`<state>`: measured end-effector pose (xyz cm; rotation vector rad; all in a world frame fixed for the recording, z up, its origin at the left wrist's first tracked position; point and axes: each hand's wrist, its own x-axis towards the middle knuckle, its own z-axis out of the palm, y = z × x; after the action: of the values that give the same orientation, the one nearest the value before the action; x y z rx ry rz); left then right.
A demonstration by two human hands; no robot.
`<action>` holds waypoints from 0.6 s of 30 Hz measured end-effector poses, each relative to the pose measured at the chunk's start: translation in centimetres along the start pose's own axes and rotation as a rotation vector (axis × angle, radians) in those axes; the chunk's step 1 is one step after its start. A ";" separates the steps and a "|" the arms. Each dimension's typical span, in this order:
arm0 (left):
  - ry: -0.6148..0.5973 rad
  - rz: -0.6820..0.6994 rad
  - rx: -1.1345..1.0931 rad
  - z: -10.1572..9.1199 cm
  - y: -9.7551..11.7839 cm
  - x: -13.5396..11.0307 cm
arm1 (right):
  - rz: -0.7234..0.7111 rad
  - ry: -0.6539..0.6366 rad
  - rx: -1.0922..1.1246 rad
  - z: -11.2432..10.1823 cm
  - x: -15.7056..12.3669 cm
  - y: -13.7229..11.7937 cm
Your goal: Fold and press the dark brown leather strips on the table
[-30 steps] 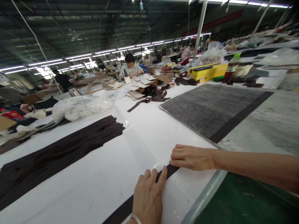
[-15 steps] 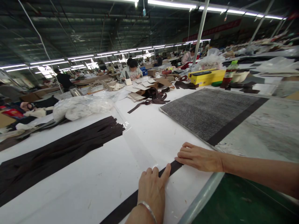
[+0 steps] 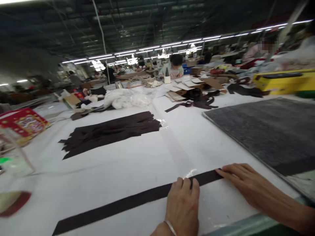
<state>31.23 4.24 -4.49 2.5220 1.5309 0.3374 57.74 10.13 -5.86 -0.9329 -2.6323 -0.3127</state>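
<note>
A long dark brown fabric strip [image 3: 118,205] lies across the white tabletop in front of me, running from the lower left up to my hands. My left hand [image 3: 183,205], with a silver bangle at the wrist, rests on the strip, its fingers laid over it and slightly apart. At the strip's right end, my right hand [image 3: 243,182] pinches the tip between thumb and fingers. Beyond the strip lies a flat pile of similar dark strips [image 3: 110,132] with uneven ends.
A grey textured sheet [image 3: 265,127] covers the table's right side. Cut pieces and tangled strips [image 3: 197,101] lie farther back near a plastic-wrapped bundle [image 3: 128,97]. A red printed box [image 3: 27,123] stands left, a yellow box [image 3: 283,82] at the right. People work in the background.
My view has swung left, so more of the strip and the pile shows. My right hand has gone from lying over the strip to pinching its end; my left hand stays on it.
</note>
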 end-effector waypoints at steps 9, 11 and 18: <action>0.324 -0.201 0.104 2.5 -2.1 -4.0 | -0.123 0.119 -0.030 3.7 5.3 -6.4; 0.299 -0.208 0.178 2.6 -3.9 -6.1 | -0.147 0.099 -0.036 5.3 5.1 -7.5; 0.187 -0.335 0.456 0.0 -11.0 -16.2 | -0.064 -0.002 0.029 6.9 3.6 -6.6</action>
<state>14.61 -5.08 -9.01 2.5276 2.2888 0.1950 49.27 9.24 -11.49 -0.8416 -2.6654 -0.2889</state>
